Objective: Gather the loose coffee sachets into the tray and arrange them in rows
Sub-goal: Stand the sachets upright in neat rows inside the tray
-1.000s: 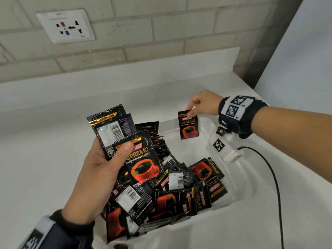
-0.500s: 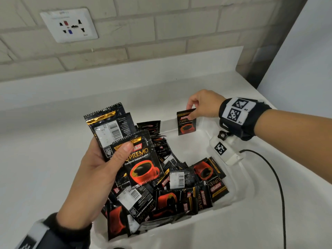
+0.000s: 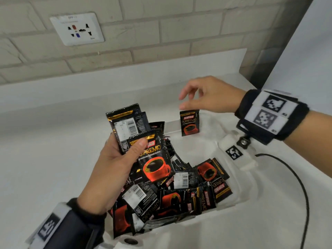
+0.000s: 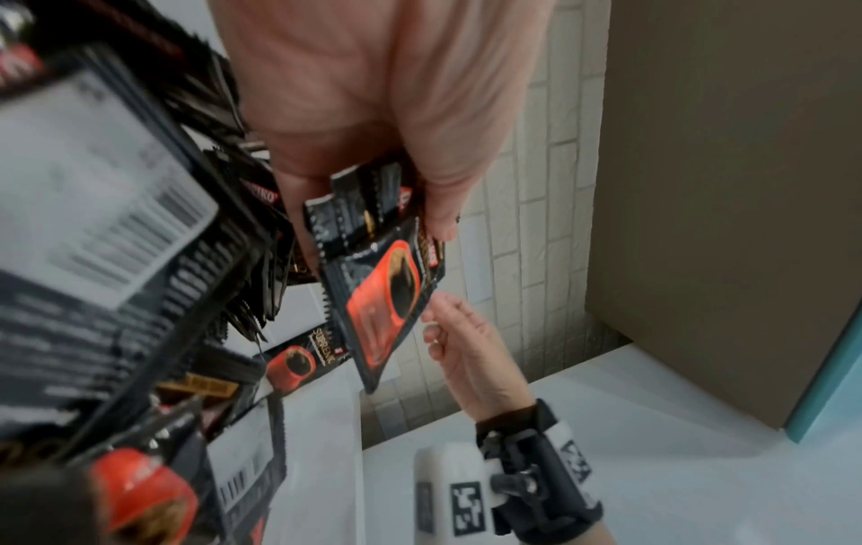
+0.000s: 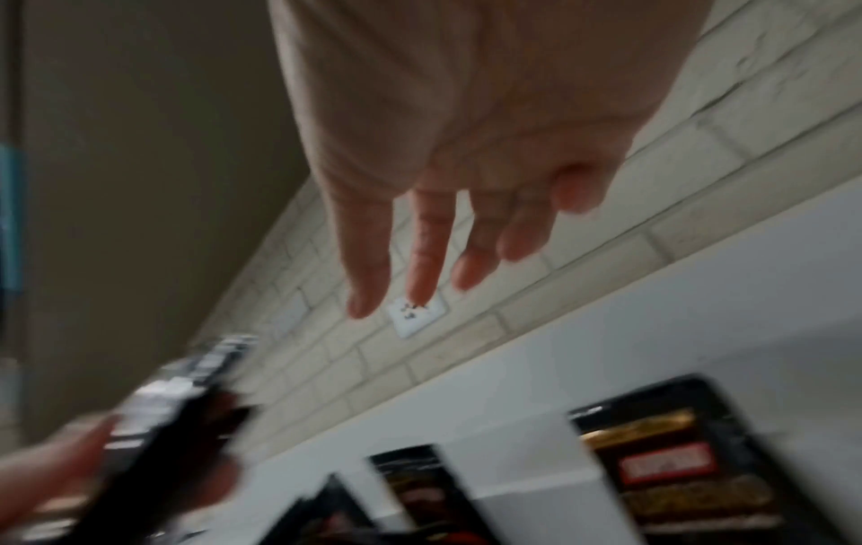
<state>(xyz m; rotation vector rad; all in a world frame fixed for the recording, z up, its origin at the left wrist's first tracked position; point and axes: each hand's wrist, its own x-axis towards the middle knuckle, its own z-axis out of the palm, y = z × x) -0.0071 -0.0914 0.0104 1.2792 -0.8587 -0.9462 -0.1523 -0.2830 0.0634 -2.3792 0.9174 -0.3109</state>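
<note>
Sachets (image 3: 189,122) — "KOPIKO SUPREMO"

- The sachets (image 3: 158,159) were glossy black foil or film with crimped, saw-toothed edges, printed in red and gold; some showed matt white barcode labels.
- The upright sachet (image 3: 189,123) at the far wall of the tray caught a soft sheen.
- The tray (image 3: 239,191) looked like smooth white plastic, faintly glossy.
- The worktop (image 3: 45,159) was smooth, white and matt to satin.
- The wall (image 3: 179,29) was pale brick-shaped tile, slightly rough, with recessed grout.
- The socket plate (image 3: 77,29) was smooth white plastic.
- The wristbands (image 3: 269,115) were black cloth carrying matt printed marker cards.
- The cable (image 3: 296,177) was smooth and black.
</note>
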